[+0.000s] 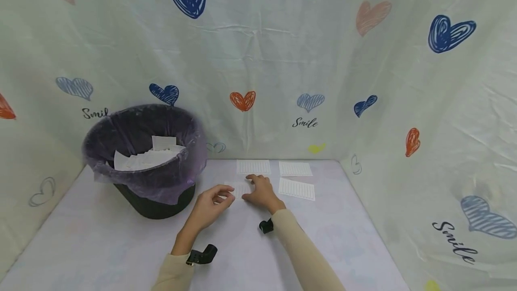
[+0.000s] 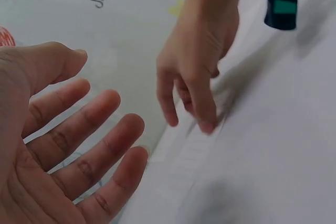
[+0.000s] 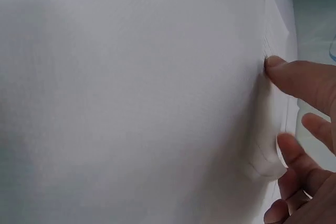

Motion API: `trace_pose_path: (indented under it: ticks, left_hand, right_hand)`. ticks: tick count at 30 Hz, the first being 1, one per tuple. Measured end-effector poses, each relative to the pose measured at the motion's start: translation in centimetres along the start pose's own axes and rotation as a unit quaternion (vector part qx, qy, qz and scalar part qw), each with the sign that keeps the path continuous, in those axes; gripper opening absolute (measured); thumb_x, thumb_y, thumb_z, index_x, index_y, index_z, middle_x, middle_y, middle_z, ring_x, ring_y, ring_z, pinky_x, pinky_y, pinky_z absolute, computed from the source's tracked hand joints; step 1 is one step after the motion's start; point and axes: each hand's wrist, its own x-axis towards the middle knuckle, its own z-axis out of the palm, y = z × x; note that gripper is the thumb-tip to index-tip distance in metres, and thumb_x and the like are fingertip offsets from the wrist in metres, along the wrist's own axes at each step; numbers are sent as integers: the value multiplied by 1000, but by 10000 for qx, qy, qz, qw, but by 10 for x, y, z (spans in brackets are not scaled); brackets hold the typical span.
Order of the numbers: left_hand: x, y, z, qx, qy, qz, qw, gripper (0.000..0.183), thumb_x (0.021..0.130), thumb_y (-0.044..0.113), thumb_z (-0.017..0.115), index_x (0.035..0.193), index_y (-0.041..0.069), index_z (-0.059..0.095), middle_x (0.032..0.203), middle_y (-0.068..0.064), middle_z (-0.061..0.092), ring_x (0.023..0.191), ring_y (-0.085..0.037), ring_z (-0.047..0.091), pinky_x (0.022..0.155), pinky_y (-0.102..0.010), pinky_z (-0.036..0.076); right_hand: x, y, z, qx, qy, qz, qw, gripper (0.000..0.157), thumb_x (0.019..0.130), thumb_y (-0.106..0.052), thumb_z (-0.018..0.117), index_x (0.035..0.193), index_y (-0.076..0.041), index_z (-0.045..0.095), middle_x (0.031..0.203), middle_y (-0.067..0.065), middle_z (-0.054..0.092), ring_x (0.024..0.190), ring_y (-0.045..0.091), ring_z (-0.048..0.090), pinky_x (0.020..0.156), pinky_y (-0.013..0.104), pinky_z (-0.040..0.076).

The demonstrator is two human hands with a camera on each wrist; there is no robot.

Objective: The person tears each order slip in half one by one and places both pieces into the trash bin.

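Observation:
A white paper card (image 1: 240, 188) with printed lines lies on the pale tabletop, partly covered by my right hand (image 1: 264, 193). The right wrist view shows that thumb pressed at the card's edge and a finger against a spot where the paper (image 3: 265, 169) curls up. Thumb and fingers are well apart. My left hand (image 1: 211, 205) hovers just left of the card, its fingers loosely bent around nothing. In the left wrist view this palm (image 2: 31, 182) faces the camera, with the right hand (image 2: 194, 72) reaching down onto the card beyond.
To the left stands a dark bin (image 1: 155, 205) lined with a purple plastic bag, holding many white papers (image 1: 147, 160). Three more lined cards lie around the right hand: one card (image 1: 253, 166) behind it, another card (image 1: 295, 169) back right, a third card (image 1: 296, 189) beside it. Heart-printed curtains (image 1: 258, 57) enclose the table.

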Motion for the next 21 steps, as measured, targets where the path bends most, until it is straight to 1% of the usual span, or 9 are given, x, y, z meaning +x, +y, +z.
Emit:
trace_pose_path:
  ticks: [2,4,6,8,10,14,18,21]
  left_hand:
    - [-3,-4,2,46,72,-52,9999,27,94,21,77,119,11,74,104,-6,76,87,-15,70,76,-28,56]
    - [-5,-8,4,106,140,-101,9998,25,94,20,77,117,11,74,103,-5,76,87,-15,70,76,-28,56]
    - [-7,-12,5,174,191,-125,9996,25,94,19,77,117,10,74,103,-5,76,87,-15,70,76,-29,56]
    - [-8,-15,6,212,230,-151,9994,24,94,18,76,117,10,74,102,-5,76,87,-15,70,76,-29,56]
    - [-8,-18,7,252,263,-160,9992,24,94,17,76,116,11,74,101,-5,76,86,-16,71,77,-30,56]
    - [-9,-22,7,325,305,-154,9989,23,93,16,77,115,10,75,100,-5,76,85,-16,71,77,-31,56]
    - [-9,-25,8,404,289,-164,9986,24,93,15,77,116,9,74,100,-5,76,83,-15,70,75,-29,56]
    - [-9,-25,8,468,284,-138,9984,24,93,14,76,116,8,74,99,-5,76,83,-15,70,76,-30,57]
  right_hand:
    - [-2,3,0,147,-2,83,9999,54,83,-22,86,131,-10,65,108,9,65,102,27,54,88,44,48]
    - [-4,5,-2,372,-32,158,9992,50,83,-16,86,128,-9,66,105,9,64,99,25,55,87,42,49]
    - [-7,5,-3,561,-52,184,9982,47,83,-14,86,125,-7,67,109,12,63,101,27,59,89,44,52]
    - [-10,4,-3,704,-98,142,9974,46,84,-14,85,126,-5,66,116,16,63,107,31,61,93,47,53]
    - [-12,2,-2,671,-142,85,9976,46,86,-17,84,126,-4,66,119,17,63,109,32,61,95,48,53]
    - [-16,-4,-1,610,-298,-48,9977,47,85,-14,85,126,-2,66,117,17,62,108,31,61,94,46,53]
    - [-19,-10,-4,756,-466,-24,9960,47,83,-7,85,126,-1,65,117,18,63,109,31,61,95,46,53]
    - [-19,-11,-5,729,-540,-2,9959,44,84,-5,83,124,-2,67,116,16,67,106,28,63,92,44,54]
